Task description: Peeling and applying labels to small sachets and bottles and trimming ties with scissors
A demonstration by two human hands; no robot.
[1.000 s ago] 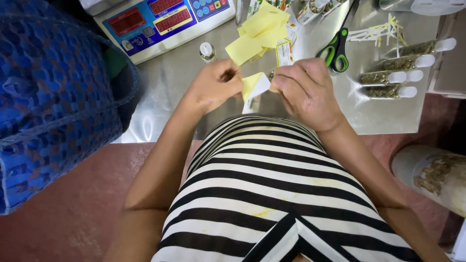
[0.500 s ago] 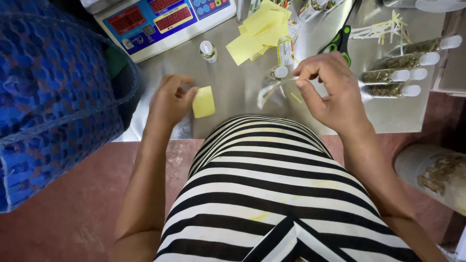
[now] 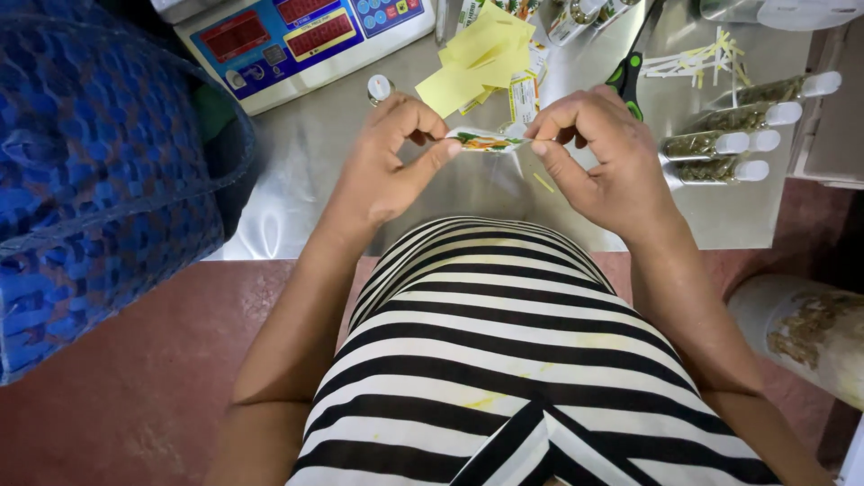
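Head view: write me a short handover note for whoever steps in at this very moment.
Left hand and right hand pinch opposite ends of a small printed sticker label, held flat above the shiny metal table.
Loose yellow backing papers lie beyond it, green-handled scissors to their right, and white-capped clear tubes of dried herbs at the far right.
The label is not on any tube yet.

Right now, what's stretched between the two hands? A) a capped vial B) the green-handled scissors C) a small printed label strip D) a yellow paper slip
C: the left hand and right hand pinch opposite ends of a small printed label strip above the metal table.
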